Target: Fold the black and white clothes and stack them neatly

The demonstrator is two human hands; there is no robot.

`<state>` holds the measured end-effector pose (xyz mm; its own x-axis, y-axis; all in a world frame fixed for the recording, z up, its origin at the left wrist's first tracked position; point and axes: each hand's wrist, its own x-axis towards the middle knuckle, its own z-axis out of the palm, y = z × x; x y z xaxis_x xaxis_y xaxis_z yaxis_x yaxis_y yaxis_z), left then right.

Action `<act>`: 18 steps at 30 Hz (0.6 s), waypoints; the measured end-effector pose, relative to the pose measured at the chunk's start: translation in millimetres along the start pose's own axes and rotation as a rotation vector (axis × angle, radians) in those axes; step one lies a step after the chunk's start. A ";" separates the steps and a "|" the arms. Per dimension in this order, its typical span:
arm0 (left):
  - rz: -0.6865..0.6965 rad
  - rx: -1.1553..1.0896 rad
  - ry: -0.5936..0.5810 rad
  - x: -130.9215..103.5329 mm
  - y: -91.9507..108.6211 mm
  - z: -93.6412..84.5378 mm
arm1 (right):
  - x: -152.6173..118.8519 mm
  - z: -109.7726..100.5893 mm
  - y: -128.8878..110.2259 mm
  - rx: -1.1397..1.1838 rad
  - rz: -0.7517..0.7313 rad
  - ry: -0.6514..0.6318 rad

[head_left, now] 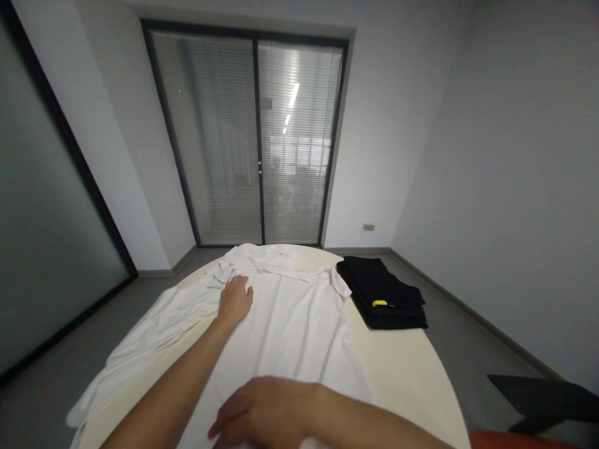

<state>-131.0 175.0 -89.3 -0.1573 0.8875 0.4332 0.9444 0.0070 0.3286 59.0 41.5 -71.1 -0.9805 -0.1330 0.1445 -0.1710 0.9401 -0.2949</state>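
- Two bare hands, over one white T-shirt (290, 324) laid out across the middle of the table.
- The left hand (236, 299) lies palm down at the shirt's far left, thumb apart from the extended fingers.
- The right hand (266, 408) is over the near part, fingers loosely bent and partly cut off; whether it touches or grips cloth, I cannot tell.
- More white cloth (159, 324) lies along the left edge; how many pieces, I cannot tell.
- One stack of folded black cloth (365, 274) at the far right, with one yellow object (379, 303) on it.
- One pale, rounded table (402, 368), on a grey floor (468, 337); a two-panel glazed partition with blinds (224, 156) at the far side.
- The shirt's collar end points far; its long axis runs near to far.
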 end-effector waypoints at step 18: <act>0.009 0.252 0.035 -9.2 -20.2 24.2 | -101.6 -92.4 190.9 -0.226 1.601 0.381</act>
<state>-141.6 177.9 -120.2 -0.1541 0.8717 0.4651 0.9873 0.1177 0.1065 134.9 263.4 -54.8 -0.0540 0.9962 0.0676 0.9698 0.0685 -0.2339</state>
